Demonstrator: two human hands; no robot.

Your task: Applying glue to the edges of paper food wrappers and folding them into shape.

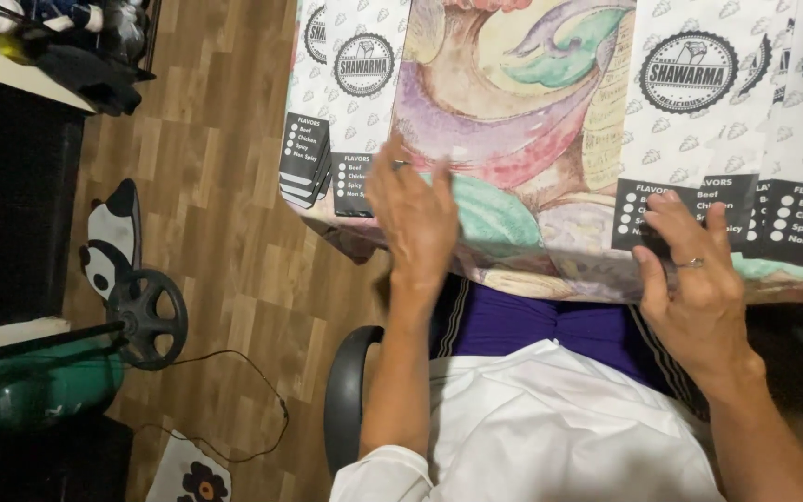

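Head view shows the right hand [699, 284] with fingers spread on a flat white paper sleeve with a black end [690, 130], whose long axis runs near to far, black end near. Left hand [413, 216] is open, holding nothing, over the colourful painted tablecloth [513, 121], near a left stack of same sleeves [313, 139].

Right hand [690, 279] touches a paper sleeve [690, 112]; left hand [413, 216] hovers.

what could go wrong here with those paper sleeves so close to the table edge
The right hand presses only the near end of one paper sleeve, so a nudge might slide it off the table edge into the lap. The left hand hovers blurred beside the stack of sleeves at the corner; a brush could tip them onto the floor.
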